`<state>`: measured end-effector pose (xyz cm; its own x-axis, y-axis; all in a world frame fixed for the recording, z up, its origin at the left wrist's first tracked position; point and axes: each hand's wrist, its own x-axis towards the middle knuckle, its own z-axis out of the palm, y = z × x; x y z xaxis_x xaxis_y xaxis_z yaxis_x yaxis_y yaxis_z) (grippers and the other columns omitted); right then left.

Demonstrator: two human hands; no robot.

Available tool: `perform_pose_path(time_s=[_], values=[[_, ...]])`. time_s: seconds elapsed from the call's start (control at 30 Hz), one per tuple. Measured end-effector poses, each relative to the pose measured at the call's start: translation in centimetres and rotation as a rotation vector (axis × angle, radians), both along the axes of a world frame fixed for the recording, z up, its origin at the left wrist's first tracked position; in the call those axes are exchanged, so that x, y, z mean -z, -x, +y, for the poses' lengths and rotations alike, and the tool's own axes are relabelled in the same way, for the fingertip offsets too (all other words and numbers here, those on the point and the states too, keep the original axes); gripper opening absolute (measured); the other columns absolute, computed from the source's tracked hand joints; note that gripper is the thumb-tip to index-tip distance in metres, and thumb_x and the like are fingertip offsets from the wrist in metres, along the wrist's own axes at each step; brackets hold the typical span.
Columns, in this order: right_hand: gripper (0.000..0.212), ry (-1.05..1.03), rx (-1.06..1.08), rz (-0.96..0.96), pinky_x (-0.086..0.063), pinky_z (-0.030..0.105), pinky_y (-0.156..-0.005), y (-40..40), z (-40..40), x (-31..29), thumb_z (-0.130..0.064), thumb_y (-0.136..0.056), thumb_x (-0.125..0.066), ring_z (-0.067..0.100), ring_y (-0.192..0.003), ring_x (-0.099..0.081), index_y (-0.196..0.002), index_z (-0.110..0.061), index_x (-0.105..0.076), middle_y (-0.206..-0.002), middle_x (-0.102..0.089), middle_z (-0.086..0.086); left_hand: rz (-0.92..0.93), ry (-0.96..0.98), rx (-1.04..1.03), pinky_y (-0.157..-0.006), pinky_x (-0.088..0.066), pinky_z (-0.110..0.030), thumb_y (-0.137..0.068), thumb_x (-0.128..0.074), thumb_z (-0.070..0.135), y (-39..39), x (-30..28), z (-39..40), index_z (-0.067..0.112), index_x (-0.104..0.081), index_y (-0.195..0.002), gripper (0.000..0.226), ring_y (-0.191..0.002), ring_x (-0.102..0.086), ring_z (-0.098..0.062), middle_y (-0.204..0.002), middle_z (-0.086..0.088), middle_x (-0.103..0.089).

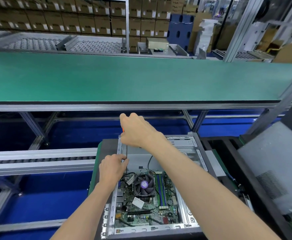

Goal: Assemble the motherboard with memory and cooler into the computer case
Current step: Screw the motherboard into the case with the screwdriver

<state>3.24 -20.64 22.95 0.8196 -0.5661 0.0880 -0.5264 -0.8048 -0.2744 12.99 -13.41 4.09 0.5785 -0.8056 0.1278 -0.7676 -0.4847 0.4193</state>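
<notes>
The right hand grips the screwdriver handle; the left hand pinches its upright shaft just above the motherboard, seated in the case. The tip points straight down at the board's far-left corner.

Both forearms are bare to the frame's edge, with no sleeves, gloves, watch or rings visible.

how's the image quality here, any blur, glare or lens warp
Head view: wide-angle warp bows the green shelf edge and tilts the frame posts at the right; lighting is even, with no strong glare; the motherboard is fairly sharp, while the right hand on the screwdriver, the left hand and the far boxes look soft.
</notes>
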Motion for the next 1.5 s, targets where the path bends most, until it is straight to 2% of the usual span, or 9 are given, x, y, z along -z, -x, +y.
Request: perform_pose_path(time_s=[0.3, 0.5, 0.63, 0.93, 1.1, 1.23, 1.3, 1.4, 1.5], values=[[0.038, 0.065, 0.052, -0.035, -0.021, 0.027, -0.048, -0.5, 0.1, 0.3, -0.017, -0.078, -0.067, 0.016, -0.058, -0.035, -0.067, -0.017, -0.031, -0.071, -0.036, 0.000, -0.016, -0.005, 0.009, -0.060, -0.046, -0.033, -0.091, -0.060, 0.044, 0.1, -0.3, 0.1, 0.036, -0.077, -0.098, 0.020, -0.078, -0.064, -0.029, -0.074, -0.002, -0.071], [0.028, 0.031, 0.027, -0.041, -0.024, 0.028, -0.050, 0.4, -0.2, 0.7, -0.018, -0.081, -0.065, 0.024, -0.064, -0.044, -0.088, -0.014, -0.038, -0.076, -0.038, 0.000, -0.099, -0.092, 0.059, -0.061, -0.050, -0.033, -0.093, -0.055, 0.046, -0.1, -0.6, 0.1, 0.024, -0.069, -0.079, 0.030, -0.073, -0.063, -0.028, -0.068, 0.000, -0.065], [0.033, -0.082, 0.151, -0.226, -0.036, 0.034, -0.061, 1.9, -0.7, 1.3, -0.042, -0.076, -0.069, 0.027, -0.081, -0.049, -0.084, -0.023, -0.044, -0.080, -0.052, -0.002, -0.180, -0.070, 0.119, -0.059, -0.040, -0.033, -0.097, -0.052, 0.049, 0.2, -1.9, 0.1, 0.022, -0.066, -0.080, 0.034, -0.075, -0.064, -0.030, -0.070, -0.002, -0.065], [0.029, -0.160, 0.277, -0.313, -0.049, 0.045, -0.068, 6.3, -0.7, 6.4, -0.032, -0.098, -0.049, 0.033, -0.075, -0.055, -0.074, -0.018, -0.044, -0.071, -0.057, 0.002, 0.100, 0.209, 0.228, -0.052, -0.029, -0.034, -0.087, -0.069, 0.019, 6.0, -6.0, -2.0, 0.011, -0.073, -0.079, 0.012, -0.052, -0.043, -0.026, -0.049, -0.008, -0.057], [0.030, -0.099, 0.280, -0.279, -0.035, 0.040, -0.059, 8.5, -1.2, 8.0, -0.023, -0.102, -0.044, 0.029, -0.070, -0.046, -0.073, -0.018, -0.036, -0.068, -0.045, -0.002, 0.718, 0.353, 0.233, -0.044, -0.025, -0.019, -0.084, -0.074, 0.020, 7.7, -4.6, -2.1, 0.021, -0.078, -0.069, 0.016, -0.039, -0.031, -0.006, -0.043, 0.009, -0.048], [0.033, -0.033, 0.283, -0.380, -0.033, 0.041, -0.055, 10.5, -1.6, 6.9, -0.022, -0.104, -0.044, 0.028, -0.057, -0.041, -0.073, -0.016, -0.035, -0.057, -0.036, -0.005, 1.588, 0.471, -0.197, -0.040, -0.018, -0.023, -0.099, -0.058, 0.027, 8.0, -1.0, -1.2, -0.004, -0.069, -0.092, 0.033, -0.041, -0.020, -0.009, -0.050, 0.006, -0.024], [0.031, -0.063, 0.276, -0.470, -0.040, 0.047, -0.056, 11.1, -1.5, 6.2, -0.019, -0.104, -0.045, 0.030, -0.055, -0.050, -0.074, -0.012, -0.041, -0.056, -0.046, 0.002, 1.897, 0.565, -0.336, -0.040, -0.029, -0.021, -0.105, -0.046, 0.021, 8.4, 0.3, -0.9, -0.009, -0.061, -0.103, 0.034, -0.042, -0.032, -0.008, -0.057, 0.003, -0.036], [0.029, -0.135, 0.273, -0.574, -0.046, 0.054, -0.058, 11.5, -1.2, 5.5, -0.016, -0.104, -0.044, 0.035, -0.058, -0.062, -0.079, -0.003, -0.050, -0.060, -0.058, 0.013, 2.112, 0.683, -0.373, -0.074, -0.056, -0.038, -0.104, -0.041, 0.012, 8.9, 1.2, -0.3, -0.005, -0.057, -0.108, 0.024, -0.082, -0.072, -0.028, -0.103, -0.020, -0.071], [0.026, -0.165, 0.251, -0.620, -0.048, 0.055, -0.061, 11.4, -0.6, 5.3, -0.012, -0.103, -0.044, 0.036, -0.058, -0.062, -0.082, 0.000, -0.054, -0.061, -0.060, 0.016, 2.289, 0.678, -0.305, -0.097, -0.049, -0.052, -0.093, -0.034, -0.006, 8.7, 1.6, 0.1, -0.011, -0.052, -0.122, 0.035, -0.111, -0.064, -0.048, -0.125, -0.032, -0.062]])
